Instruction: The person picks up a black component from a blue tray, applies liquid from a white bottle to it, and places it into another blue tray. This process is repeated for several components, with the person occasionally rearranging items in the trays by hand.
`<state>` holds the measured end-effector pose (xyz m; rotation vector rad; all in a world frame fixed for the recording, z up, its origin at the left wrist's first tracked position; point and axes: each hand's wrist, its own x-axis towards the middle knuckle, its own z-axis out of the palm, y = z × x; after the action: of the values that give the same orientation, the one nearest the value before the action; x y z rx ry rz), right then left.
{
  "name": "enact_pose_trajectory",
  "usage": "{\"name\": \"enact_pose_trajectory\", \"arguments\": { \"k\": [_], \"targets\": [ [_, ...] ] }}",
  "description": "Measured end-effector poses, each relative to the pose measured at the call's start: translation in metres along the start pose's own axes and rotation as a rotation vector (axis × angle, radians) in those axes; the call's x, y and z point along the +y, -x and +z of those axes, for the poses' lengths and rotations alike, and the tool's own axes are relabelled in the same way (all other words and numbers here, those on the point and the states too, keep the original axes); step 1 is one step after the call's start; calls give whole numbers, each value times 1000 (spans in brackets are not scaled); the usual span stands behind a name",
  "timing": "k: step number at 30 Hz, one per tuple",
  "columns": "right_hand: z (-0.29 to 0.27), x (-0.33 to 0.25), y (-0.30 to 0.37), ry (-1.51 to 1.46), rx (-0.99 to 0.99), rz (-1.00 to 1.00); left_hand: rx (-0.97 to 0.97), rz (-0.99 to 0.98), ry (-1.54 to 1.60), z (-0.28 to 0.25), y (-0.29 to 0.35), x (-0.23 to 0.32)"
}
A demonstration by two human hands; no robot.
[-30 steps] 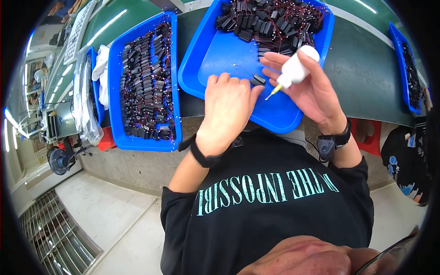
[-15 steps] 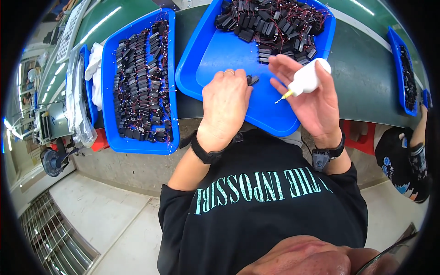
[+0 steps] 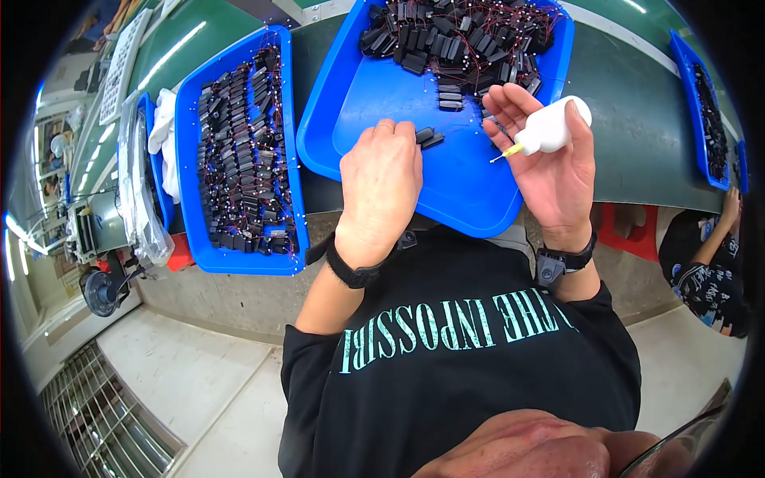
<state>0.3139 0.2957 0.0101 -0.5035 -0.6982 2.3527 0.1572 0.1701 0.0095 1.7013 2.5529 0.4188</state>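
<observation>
My right hand (image 3: 560,187), palm turned up, holds a white squeeze bottle (image 3: 548,129) between thumb and palm; its other fingers are partly spread. The bottle tilts, its yellow-based needle tip (image 3: 511,150) pointing left and down over a blue tray (image 3: 374,95). My left hand (image 3: 381,179) is over the tray's near left side, back upward and fingers curled. Small black blocks (image 3: 429,139) stick out by its fingertips; the grip itself is hidden. A short stack of such blocks (image 3: 450,97) lies in the tray, below a large heap (image 3: 470,40) with thin red wires and white ends.
To the left stands another blue tray (image 3: 187,159) with blocks in rows. Beyond it lie clear plastic bags (image 3: 143,191) and a white cloth (image 3: 163,131). A further blue tray (image 3: 692,103) is at far right, near another person (image 3: 705,271). A small fan (image 3: 100,291) sits low at left.
The view has shifted slightly. My right hand and bottle have moved a little right relative to the tray, and more of the black blocks shows beside my left fingertips.
</observation>
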Motion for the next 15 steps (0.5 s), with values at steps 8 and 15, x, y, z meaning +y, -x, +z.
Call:
{"name": "enact_pose_trajectory", "arguments": {
  "k": [8, 15],
  "targets": [
    [-4, 0, -1, 25, -28, -23, -98, -10, 57, -11, -10, 6],
    [2, 3, 0, 44, 10, -64, -41, -17, 74, 6, -10, 7]
  ]
}}
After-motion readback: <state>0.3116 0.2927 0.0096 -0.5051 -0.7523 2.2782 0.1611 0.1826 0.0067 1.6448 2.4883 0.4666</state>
